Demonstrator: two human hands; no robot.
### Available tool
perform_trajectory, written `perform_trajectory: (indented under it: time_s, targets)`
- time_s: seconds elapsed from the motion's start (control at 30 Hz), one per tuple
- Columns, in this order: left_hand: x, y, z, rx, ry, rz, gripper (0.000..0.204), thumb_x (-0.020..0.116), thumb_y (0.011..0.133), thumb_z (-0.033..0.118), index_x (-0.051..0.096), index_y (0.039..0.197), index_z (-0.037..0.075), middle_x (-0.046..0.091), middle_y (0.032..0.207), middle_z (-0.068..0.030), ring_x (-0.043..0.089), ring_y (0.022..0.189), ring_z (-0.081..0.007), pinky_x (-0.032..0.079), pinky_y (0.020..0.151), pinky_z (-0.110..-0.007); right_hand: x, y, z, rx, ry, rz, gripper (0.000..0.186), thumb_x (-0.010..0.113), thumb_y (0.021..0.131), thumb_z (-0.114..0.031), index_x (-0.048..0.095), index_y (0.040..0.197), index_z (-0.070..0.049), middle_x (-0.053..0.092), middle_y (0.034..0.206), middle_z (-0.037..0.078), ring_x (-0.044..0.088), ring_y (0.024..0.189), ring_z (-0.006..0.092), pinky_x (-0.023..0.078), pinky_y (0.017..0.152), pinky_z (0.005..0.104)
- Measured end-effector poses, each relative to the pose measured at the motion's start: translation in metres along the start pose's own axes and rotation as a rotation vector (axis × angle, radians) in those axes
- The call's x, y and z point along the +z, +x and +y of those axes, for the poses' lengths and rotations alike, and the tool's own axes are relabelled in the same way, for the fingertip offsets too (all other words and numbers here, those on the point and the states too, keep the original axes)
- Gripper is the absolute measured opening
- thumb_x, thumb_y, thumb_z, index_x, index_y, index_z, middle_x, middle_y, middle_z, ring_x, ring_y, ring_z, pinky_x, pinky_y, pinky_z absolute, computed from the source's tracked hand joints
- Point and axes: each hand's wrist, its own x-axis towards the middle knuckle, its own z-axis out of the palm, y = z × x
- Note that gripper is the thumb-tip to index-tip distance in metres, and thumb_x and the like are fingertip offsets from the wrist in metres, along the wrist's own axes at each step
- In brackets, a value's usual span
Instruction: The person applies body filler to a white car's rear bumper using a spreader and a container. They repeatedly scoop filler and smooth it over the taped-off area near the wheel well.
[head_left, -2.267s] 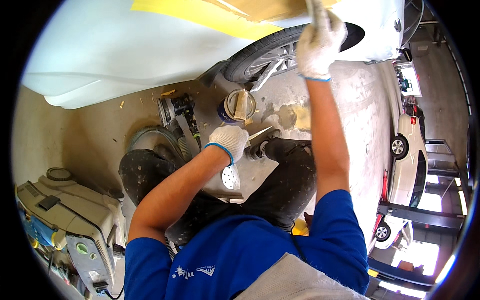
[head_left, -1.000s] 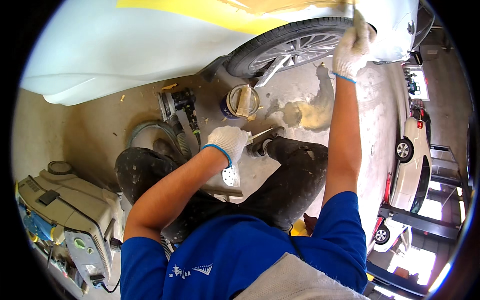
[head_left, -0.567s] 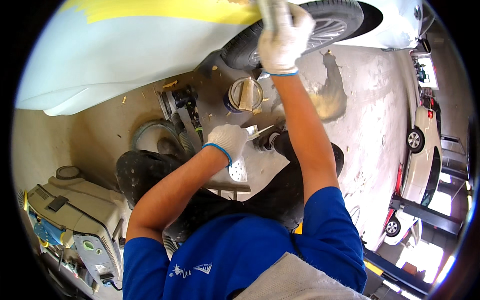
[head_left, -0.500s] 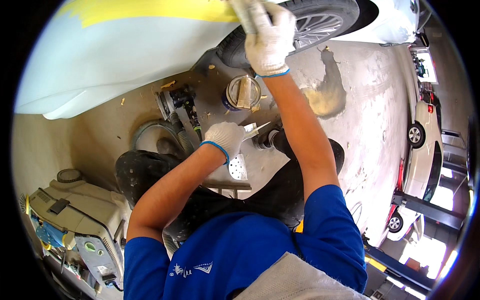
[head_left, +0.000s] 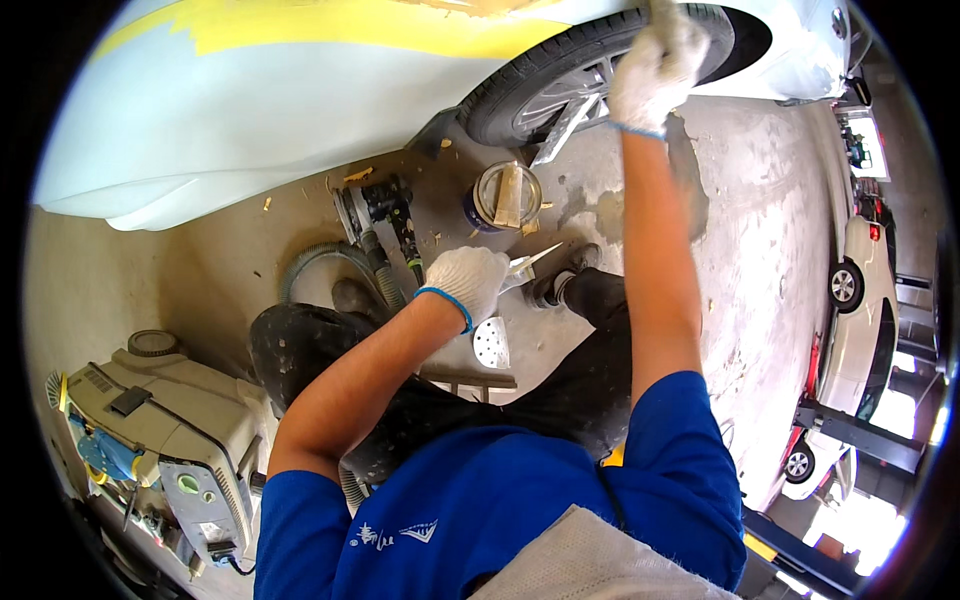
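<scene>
My left hand (head_left: 468,282), in a white knit glove with a blue cuff, is closed around a pale flat-bladed tool (head_left: 535,260). The tool's thin end points up and to the right above the floor. My right hand (head_left: 655,80), gloved alike, is raised in front of the car wheel (head_left: 530,110). Its fingers are curled and smeared by motion; what they hold cannot be made out. Left of the wheel, a broad yellow patch (head_left: 370,35) covers part of the pale car panel (head_left: 250,110). A tan smear (head_left: 490,6) lies on the yellow at the top edge.
An open-topped can (head_left: 483,215) with a tan strip across it stands below the wheel. A silvery flat strip (head_left: 567,128) is by the wheel. A hosed sander (head_left: 392,205) lies left of the can. A wheeled machine (head_left: 180,430) stands lower left; another car (head_left: 865,290) is far right.
My right hand has swung right, away from the yellow patch to the wheel, uncovering the tan smear and the silvery strip. The left hand keeps its hold. The view has shifted slightly.
</scene>
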Motion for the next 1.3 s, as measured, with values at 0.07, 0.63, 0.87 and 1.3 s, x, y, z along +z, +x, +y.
perform_trajectory:
  time_s: [0.07,0.63,0.87,1.3]
  targets:
    - [-0.004,0.000,0.001,0.015,-0.007,0.027,0.023,0.066,0.091,0.017,0.070,0.109,0.003,0.076,0.097,-0.0230,0.075,0.093,-0.0437,0.060,0.081,-0.054,0.002,-0.026,-0.002,-0.032,0.140,-0.075,0.055,0.064,0.080,0.006,0.075,0.129,-0.016,0.065,0.117,0.014,0.062,0.108,0.0331,0.052,0.096,0.0459]
    - [-0.020,-0.003,-0.027,-0.093,-0.161,0.184,0.028,0.063,0.090,0.019,0.064,0.113,0.004,0.073,0.093,-0.0247,0.071,0.091,-0.0463,0.057,0.083,-0.057,0.008,-0.042,0.013,-0.032,0.414,-0.143,0.048,0.056,0.084,0.012,0.076,0.122,-0.008,0.069,0.116,0.014,0.065,0.111,0.0297,0.053,0.099,0.0399]
    - [-0.021,-0.019,-0.017,-0.086,-0.143,0.272,0.028,0.064,0.091,0.020,0.064,0.112,0.002,0.073,0.088,-0.0240,0.071,0.088,-0.0458,0.057,0.081,-0.057,-0.029,0.002,0.025,0.026,0.190,0.013,0.041,0.056,0.085,0.008,0.073,0.119,-0.006,0.069,0.113,0.016,0.068,0.105,0.0320,0.056,0.094,0.0415]
    - [-0.014,-0.017,-0.010,-0.066,-0.058,0.297,0.034,0.068,0.089,0.022,0.064,0.117,0.003,0.074,0.088,-0.0218,0.073,0.085,-0.0432,0.059,0.080,-0.055,-0.019,0.029,0.033,0.122,0.088,0.076,0.039,0.056,0.085,0.008,0.073,0.118,-0.005,0.069,0.113,0.016,0.068,0.105,0.0324,0.056,0.095,0.0415]
